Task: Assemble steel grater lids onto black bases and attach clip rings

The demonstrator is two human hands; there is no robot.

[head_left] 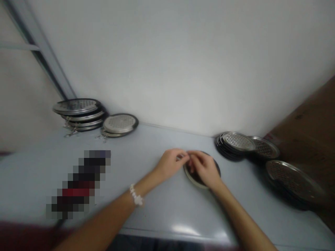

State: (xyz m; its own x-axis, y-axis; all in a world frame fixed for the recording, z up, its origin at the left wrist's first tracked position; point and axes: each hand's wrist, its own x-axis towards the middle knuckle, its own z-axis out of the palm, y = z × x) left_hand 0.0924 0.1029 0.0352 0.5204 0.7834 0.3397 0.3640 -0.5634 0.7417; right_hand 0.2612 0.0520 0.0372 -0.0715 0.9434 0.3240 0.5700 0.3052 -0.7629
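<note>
A round, flat piece (199, 182) with a dark middle and a pale rim lies on the grey table, partly covered by my hands. Above its far left edge, my left hand (173, 161) is closed in a pinch, fingertips meeting those of the other hand. My right hand (204, 167) reaches over the piece, its fingers also pinched together. Whatever sits between the fingertips is too small and blurred to name. A white bracelet (136, 196) circles my left wrist.
Stacks of round silver-topped, dark-edged pieces stand at the back left (83, 115), beside a smaller stack (119, 124) with metal clips. More stacks (234, 144) stand right, near a large one (290, 183) and a brown panel (309, 139). A pixelated dark object (81, 184) lies left.
</note>
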